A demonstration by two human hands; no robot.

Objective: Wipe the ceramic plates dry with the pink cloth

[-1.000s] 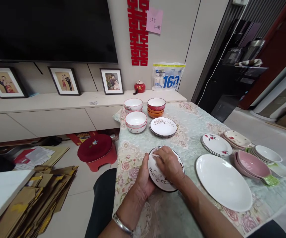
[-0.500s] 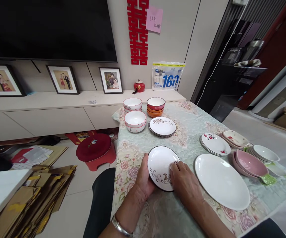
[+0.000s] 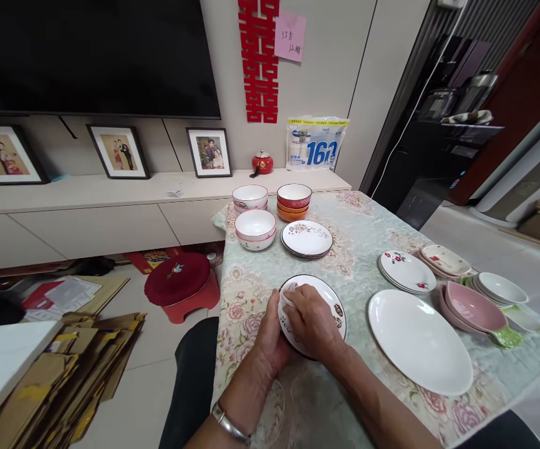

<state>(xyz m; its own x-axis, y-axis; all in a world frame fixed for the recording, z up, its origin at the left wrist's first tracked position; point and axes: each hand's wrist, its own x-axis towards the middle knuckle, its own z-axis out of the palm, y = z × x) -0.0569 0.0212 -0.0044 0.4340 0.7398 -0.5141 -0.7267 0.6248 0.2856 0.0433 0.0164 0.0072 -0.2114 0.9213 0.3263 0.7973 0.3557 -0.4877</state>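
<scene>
A white plate (image 3: 319, 288) with a dark rim and brown flower pattern is held above the near part of the table. My left hand (image 3: 272, 340) grips its left edge, thumb along the rim and fingers underneath, mostly hidden. Over the plate's face, my right hand (image 3: 314, 318) presses a crumpled white tissue or cloth (image 3: 290, 299) against the upper left, its fingers bunched around it. Beyond the plate stand a stack of similar patterned plates (image 3: 306, 239) and white bowls with red rims (image 3: 255, 227). A large white oval platter (image 3: 419, 343) lies to the right of my right hand.
Red and orange bowls (image 3: 293, 202) are stacked at the back. To the right are flower-patterned plates (image 3: 405, 271), pink bowls (image 3: 473, 308) and small white bowls (image 3: 502, 288). A floral tablecloth (image 3: 242, 312) covers the table. A red stool (image 3: 183, 287) and flattened cardboard (image 3: 73, 368) are at left.
My right hand has moved left across the plate with the white tissue or cloth, from its right side to its upper left. The plate's brown pattern now shows at the right, so it appears turned.
</scene>
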